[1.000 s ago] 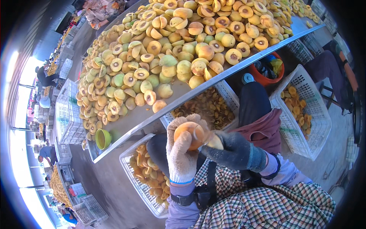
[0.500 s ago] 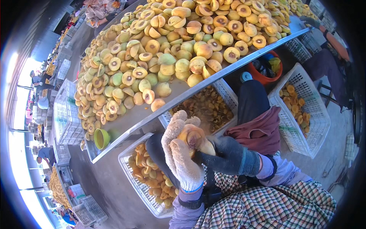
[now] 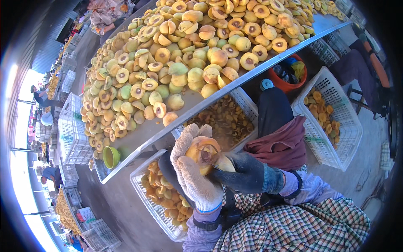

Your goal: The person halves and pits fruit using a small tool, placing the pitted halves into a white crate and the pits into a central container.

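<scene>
My left hand [image 3: 193, 172], in a soiled whitish knit glove, is closed around a yellow peach [image 3: 202, 156] over my lap. Its brown pit hollow shows, and a loose flap curls at the top edge. My right hand [image 3: 247, 172], in a dark glove, presses against the peach's right side with its fingers curled. A pale yellow piece [image 3: 226, 164] shows between the right hand and the peach. Whether the right hand also grips a tool is hidden. Beyond both hands, a metal-edged table [image 3: 176, 120] bears a heap of peach halves [image 3: 168, 71].
White crates of fruit pieces stand below my left [image 3: 140, 180], under the table [image 3: 247, 105] and to my right [image 3: 350, 138]. A green cup [image 3: 111, 157] lies at the table's near corner. A red bucket [image 3: 287, 86] stands under the table's edge. Another person's sleeve [image 3: 110, 14] shows at far left.
The peach has turned a little in my left hand, so a curled flap now shows at its top. My right hand has shifted slightly left and stays against it. The whole view has moved slightly.
</scene>
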The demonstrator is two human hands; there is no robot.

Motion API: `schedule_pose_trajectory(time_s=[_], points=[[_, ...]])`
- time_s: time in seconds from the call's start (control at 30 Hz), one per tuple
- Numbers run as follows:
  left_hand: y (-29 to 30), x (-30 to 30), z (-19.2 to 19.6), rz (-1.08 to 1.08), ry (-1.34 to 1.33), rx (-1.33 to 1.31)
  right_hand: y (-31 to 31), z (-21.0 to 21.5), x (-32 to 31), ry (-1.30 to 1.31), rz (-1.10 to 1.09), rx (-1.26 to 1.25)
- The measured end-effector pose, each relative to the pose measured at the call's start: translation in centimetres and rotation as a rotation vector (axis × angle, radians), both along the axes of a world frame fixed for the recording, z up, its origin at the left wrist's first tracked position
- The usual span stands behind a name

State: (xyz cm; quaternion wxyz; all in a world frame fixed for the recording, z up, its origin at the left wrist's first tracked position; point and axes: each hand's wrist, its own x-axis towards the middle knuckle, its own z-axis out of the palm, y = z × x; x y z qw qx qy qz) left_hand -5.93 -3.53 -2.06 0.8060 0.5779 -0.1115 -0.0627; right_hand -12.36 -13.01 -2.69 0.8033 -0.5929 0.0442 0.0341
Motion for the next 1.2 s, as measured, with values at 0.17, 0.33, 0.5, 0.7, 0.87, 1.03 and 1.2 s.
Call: schedule_pose_trajectory(time_s=[0.17, 0.33, 0.5, 0.7, 0.87, 1.03, 1.2], points=[[-0.4, -0.4, -0.8, 0.036, -0.196, -0.008, 0.2, -0.9, -0.1, -0.036, -0.057, -0.059], [0.4, 0.9, -0.2, -0.148, -0.332, 0.188, -1.3, 0.8, 0.2, 0.200, 0.150, 0.123], [0.3, 1.7, -0.1, -0.092, -0.701, 0.315, -1.1, -2.0, 0.3, 0.294, 0.259, 0.520], [0.1, 3.2, 0.7, -0.229, -1.055, 0.486, -1.9, -5.1, -0.3, -0.009, 0.379, 0.725], [-0.3, 3.6, 0.8, -0.372, -0.515, 0.331, -3.0, -3.0, 0.5, -0.092, 0.305, 0.312], [-0.6, 4.6, 0.6, -0.284, -0.983, 0.492, -3.2, -3.4, 0.1, -0.224, 0.285, 0.298], [-0.6, 4.5, 1.8, -0.525, -0.194, 0.491, -3.4, -2.0, 0.4, 0.163, 0.353, 0.456]])
